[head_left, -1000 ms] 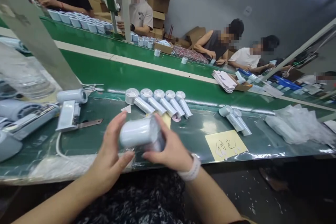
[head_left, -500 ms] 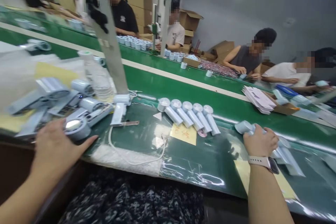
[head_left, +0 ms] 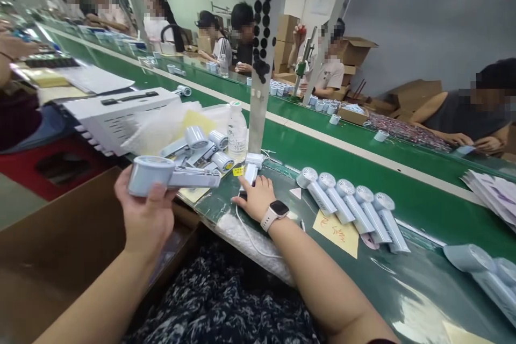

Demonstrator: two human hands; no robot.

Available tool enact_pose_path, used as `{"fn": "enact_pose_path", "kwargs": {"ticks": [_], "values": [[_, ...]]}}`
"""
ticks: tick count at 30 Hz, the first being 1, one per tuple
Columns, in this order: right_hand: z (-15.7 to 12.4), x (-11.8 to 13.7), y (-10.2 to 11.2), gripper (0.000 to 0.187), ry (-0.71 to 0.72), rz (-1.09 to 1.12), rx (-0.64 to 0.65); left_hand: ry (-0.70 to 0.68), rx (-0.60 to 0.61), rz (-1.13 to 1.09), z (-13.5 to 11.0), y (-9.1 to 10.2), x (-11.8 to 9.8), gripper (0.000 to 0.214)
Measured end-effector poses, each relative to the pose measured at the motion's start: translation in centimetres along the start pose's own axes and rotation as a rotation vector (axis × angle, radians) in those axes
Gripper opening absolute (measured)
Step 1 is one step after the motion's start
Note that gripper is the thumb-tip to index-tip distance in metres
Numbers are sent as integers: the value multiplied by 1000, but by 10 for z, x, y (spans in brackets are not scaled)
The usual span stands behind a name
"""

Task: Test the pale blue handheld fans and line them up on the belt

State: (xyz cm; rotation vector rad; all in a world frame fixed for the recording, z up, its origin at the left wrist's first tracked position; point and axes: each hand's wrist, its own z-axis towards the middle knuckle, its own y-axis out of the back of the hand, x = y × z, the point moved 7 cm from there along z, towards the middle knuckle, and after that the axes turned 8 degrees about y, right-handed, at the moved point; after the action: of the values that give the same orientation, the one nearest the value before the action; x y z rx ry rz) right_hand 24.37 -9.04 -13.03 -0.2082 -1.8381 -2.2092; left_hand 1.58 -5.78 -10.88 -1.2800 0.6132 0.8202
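over the edge of the green worktop [head_left: 419, 242], left hand [head_left: 145, 220] up high, fingers wrapped under a pale blue hand fan [head_left: 173, 176], fan on its side, maybe held up for a good look. right hand [head_left: 253, 199] flat and open on the worktop, well apart from the left, just by a white fan part [head_left: 250, 173]. five more fans [head_left: 350, 207] in a neat row, heads all one way, maybe for easy counting, beside a yellow note [head_left: 336, 234].
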Motion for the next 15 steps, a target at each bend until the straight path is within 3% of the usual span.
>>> {"fn": "enact_pose_path", "kwargs": {"ticks": [3, 6, 9, 13, 15], "values": [[3, 1, 2, 45, -46, 38, -6, 375, -31, -236, -8, -2, 25, 26], [-16, 4, 20, 32, -71, 106, -17, 633, 31, -246, -30, -15, 49, 27], [-50, 21, 39, 29, -16, 186, -13, 863, 176, -349, -56, -44, 73, 40], [-99, 40, 50, 38, 90, 292, -67, 1013, 386, -413, -78, -82, 96, 52], [-116, 26, 47, 46, 50, 372, -100, 991, 426, -378, -79, -91, 101, 55]]}}
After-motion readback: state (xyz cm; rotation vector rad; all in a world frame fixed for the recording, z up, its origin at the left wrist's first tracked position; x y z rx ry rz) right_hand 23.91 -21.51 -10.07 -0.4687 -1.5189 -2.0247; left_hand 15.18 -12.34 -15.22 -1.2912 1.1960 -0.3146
